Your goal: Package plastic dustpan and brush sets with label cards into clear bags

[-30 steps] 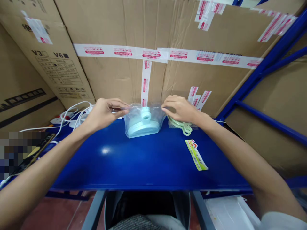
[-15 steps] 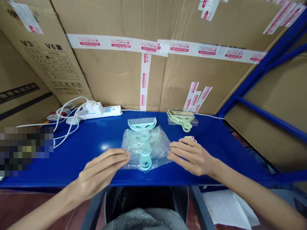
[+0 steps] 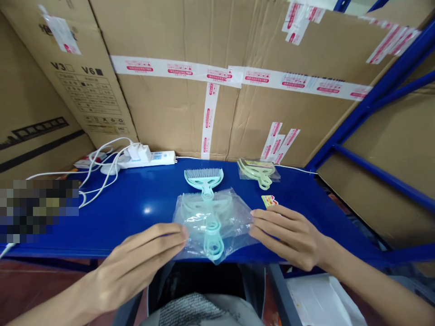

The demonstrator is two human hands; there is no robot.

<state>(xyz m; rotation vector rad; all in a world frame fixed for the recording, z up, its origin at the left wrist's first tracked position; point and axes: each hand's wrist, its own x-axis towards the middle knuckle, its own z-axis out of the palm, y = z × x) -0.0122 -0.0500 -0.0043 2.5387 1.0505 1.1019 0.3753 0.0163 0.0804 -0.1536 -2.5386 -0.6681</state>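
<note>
Clear plastic bag [image 3: 239, 226]: stretches crinkled between both hands, at the near edge of the blue table [image 3: 115, 217]; wraps a mint dustpan [image 3: 213, 248].
Mint dustpan: lies flat-side across inside the plastic, wide pan away from the body, ringed handle pointing toward it and reaching the table's front edge.
Left hand [image 3: 137, 256]: closes fingertips on the left edge of the plastic, fingers straight and pressed together; hides its thumb.
Right hand [image 3: 294, 235]: closes fingertips on the opposite edge, fingers slightly fanned; hides its thumb too.
Mint brush [image 3: 204, 181]: lies just beyond the bag, grey bristles facing the cardboard wall [image 3: 163, 117], handle toward the bag; cannot tell whether touching it.
Green wrapped set [image 3: 258, 171]: rests at the back right, near the cardboard.
Printed card [image 3: 268, 200]: peeks out beyond the right hand, partly covered by it.
Power strip [image 3: 166, 157]: sits at the back left, with plugs in it and white cables [image 3: 50, 173] looping beside.
Printed tape [image 3: 220, 74]: crosses the cardboard in white and red.
</note>
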